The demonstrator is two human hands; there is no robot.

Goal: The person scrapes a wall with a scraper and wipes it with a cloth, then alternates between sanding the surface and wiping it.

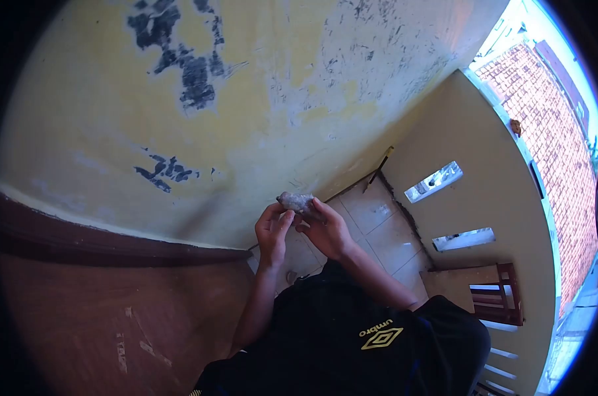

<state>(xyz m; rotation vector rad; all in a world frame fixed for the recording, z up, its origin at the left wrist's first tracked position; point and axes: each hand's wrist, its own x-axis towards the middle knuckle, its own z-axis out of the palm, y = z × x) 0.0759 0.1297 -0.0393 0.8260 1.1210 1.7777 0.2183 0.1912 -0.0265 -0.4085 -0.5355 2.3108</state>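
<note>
Hands and workpiece: the left hand [270,234] and the right hand [330,232] are both closed in a fingertip grip on one grey lump [297,202], the left at its near end, the right at its far end, as measured along the yellow wall [259,142] towards its corner. The lump is held up in front of the yellow wall, near its foot; whether it touches the wall cannot be told. Its surface looks uneven and wrinkled; its material cannot be confirmed.

Step in hand: in this inspector's judgement, two-handed handling of the lump, thumbs towards the wearer. The next move appears to call for a secure hold at one end before the other hand lets go, since the piece is small.

Count:
- Hands: two, both engaged.
- Grey lump: one.
- Long-handled tool [381,164]: one, yellow near its upper end, at the corner of the yellow wall.
- Pale wall [487,201]: one, meeting the yellow wall at that corner; two larger slots observed, with further openings lower down, not fully countable.
- Red frame [508,284]: one, beside the pale wall, well apart from the yellow wall.
- Dark patches on the yellow wall: several, too broken for a firm count
</note>
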